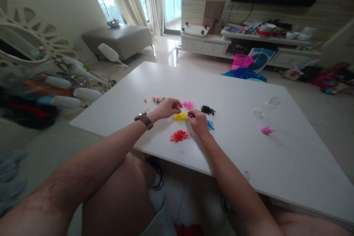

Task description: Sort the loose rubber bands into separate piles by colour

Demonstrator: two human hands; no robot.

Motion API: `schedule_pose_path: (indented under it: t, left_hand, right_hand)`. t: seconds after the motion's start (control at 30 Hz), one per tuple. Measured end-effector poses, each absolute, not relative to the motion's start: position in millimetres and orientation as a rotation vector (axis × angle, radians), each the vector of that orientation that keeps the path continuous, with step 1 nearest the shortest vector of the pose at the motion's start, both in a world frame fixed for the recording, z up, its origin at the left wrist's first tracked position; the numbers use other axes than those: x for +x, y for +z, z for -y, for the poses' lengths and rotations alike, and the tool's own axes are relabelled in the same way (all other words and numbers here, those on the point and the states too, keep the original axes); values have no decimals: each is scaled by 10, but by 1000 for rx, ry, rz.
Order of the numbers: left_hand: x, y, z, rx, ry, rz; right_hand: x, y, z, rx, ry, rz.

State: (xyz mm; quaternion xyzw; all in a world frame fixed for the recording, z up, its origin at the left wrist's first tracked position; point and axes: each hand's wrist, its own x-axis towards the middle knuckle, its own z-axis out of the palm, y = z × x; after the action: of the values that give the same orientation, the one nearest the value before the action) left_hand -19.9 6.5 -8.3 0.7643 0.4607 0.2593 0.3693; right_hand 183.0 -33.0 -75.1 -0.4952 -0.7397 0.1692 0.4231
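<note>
Both my hands work over a pile of small yellow bands (180, 117) on the white table (238, 96). My left hand (170, 107), with a brown-strapped watch on the wrist, is at the pile's upper left, its fingers pinched together. Close to the pile's right side is my right hand (198, 121), thumb and fingers also pinched. Anything between the fingertips is too small to make out. Around them lie a red pile (180, 136), a pink pile (188, 105), a black pile (208, 110), a partly covered blue pile (210, 125) and a mixed-colour pile (157, 100).
A clear bottle-like container (267, 107) lies on the table's right side, with a small pink object (267, 130) nearer me. A small clear round piece (247, 175) rests by the front edge. White lamp arms (88, 94) stand close to the table's left side.
</note>
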Motion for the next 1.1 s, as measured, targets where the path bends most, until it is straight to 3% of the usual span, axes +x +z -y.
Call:
schedule_pose_path:
  t: [0.33,0.8,1.1]
  left_hand:
    - [-240,-124,-64,1897,660,-1118]
    - [-174,-134,-37,1897,614,-1052]
    - [-253,-167,-157,1826,718,-1359]
  right_hand:
    - [1757,-752,266,-1225,398,1901]
    - [1813,-587,384,-1067,702,1701]
    - [1946,-508,431,-950,1307,1837]
